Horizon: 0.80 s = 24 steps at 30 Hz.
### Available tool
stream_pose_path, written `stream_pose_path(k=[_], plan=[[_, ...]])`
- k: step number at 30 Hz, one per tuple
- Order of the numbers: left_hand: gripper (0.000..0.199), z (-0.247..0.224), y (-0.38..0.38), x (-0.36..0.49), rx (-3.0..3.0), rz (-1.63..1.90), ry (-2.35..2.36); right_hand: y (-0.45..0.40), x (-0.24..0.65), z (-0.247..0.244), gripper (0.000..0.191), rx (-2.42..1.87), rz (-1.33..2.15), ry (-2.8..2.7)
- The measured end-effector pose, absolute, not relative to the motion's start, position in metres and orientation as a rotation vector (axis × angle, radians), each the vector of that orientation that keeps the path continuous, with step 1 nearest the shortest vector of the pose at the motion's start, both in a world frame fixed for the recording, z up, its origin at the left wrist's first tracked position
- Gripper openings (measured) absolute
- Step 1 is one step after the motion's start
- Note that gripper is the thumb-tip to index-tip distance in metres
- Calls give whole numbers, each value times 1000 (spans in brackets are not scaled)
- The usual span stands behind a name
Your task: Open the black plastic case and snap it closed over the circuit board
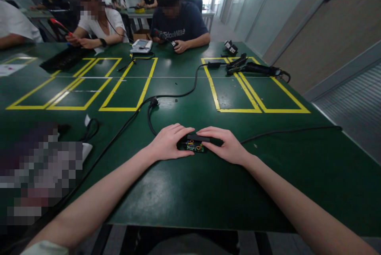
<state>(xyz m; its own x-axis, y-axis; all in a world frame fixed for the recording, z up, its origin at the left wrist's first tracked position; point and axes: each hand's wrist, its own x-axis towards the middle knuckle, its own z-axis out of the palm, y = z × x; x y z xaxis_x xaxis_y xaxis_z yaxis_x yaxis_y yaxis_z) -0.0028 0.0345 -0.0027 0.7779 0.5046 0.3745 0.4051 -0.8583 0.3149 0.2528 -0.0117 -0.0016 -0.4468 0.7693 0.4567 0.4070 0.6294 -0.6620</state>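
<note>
On the green table in front of me sits a small green circuit board with copper-coloured coils, in a dark casing. My left hand grips its left end, thumb along the near side and fingers along the far side. A long black cover piece is tilted over the board's far edge, pinched between the thumb and fingers of my right hand. Black cables run from both sides of the casing; a plug lies beyond my left hand. My palms hide the casing's ends.
A black cable crosses the green table at left. Yellow tape rectangles mark its far half. Black tools lie at the far right, a white device at the far side. Several people sit opposite, handling items.
</note>
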Motion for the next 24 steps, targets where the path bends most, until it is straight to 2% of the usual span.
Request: stream_pose_path(k=[8, 16, 20, 24], plan=[[38, -3, 36, 0, 2787, 669, 665, -14, 249, -5, 25, -804, 566, -2169], [48, -5, 37, -1, 2820, 666, 666, -11, 250, -6, 24, -877, 501, -2199], [43, -5, 36, 2, 2832, 638, 694, -10, 250, -7, 21, -915, 522, -2180], [38, -3, 35, 5, 2834, 619, 733, -9, 251, -8, 37, -905, 508, -2240]])
